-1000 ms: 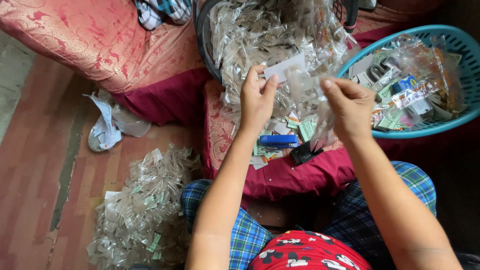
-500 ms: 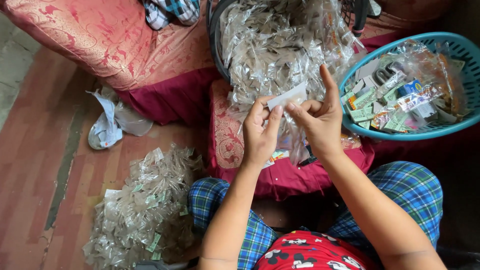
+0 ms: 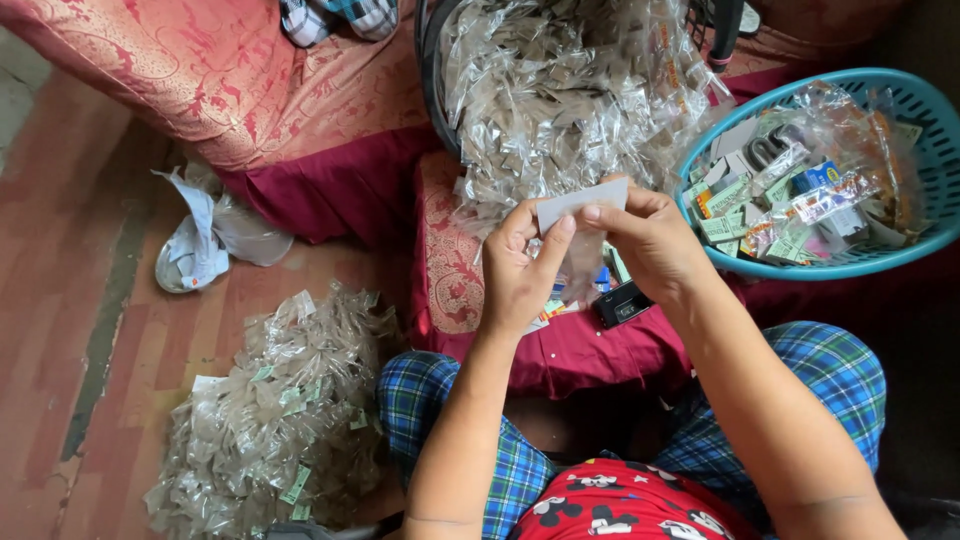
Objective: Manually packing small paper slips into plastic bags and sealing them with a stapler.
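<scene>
- Paper card (image 3: 583, 203) pinched between left hand (image 3: 520, 275) and right hand (image 3: 650, 240), above red cushion (image 3: 570, 350).
- Likely mid-insertion into clear sleeve (image 3: 580, 262); next, steady alignment needed.

Red floor (image 3: 70, 330) — clear packet heap (image 3: 280, 420), crumpled wrapper (image 3: 200, 240).

reddish tiled floor (image 3: 70, 300) on the left, worn, with a dark seam running down it. a red and gold patterned mattress (image 3: 200, 90) lies across the top, edged in deep maroon. a smaller red cushion (image 3: 450, 270) sits below it. soft daylight, even, with the right corner in shadow.
</scene>
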